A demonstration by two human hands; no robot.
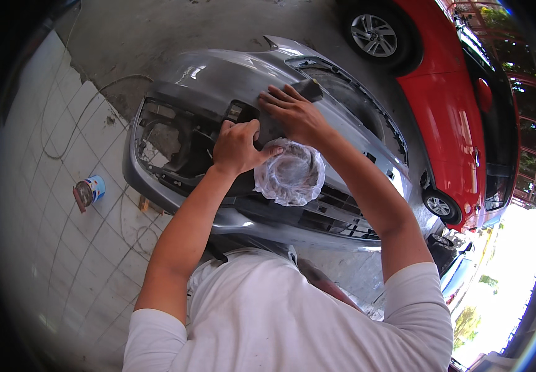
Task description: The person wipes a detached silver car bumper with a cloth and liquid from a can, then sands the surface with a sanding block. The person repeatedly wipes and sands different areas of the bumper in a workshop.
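Observation:
A grey car bumper [215,77] lies across in front of me, its grille and lamp openings showing. My left hand [237,146] is closed beside a dark opening in it, fingers curled over something hidden. Its thumb reaches to the rim of a round, whitish thing wrapped in crinkled plastic [289,172], perhaps a bowl. My right hand [296,115] lies flat on the bumper's upper face with fingers slightly apart. A dark, squarish piece [309,90] sticks out past its fingertips; its kind is unclear, and what lies under the palm is hidden.
A red car [444,124] stands at the right, close beyond the bumper. On the white floor tiles [63,204] at the left are an open paint can [94,188] and a thin cable [82,121]. Another car [457,273] stands farther off at the lower right.

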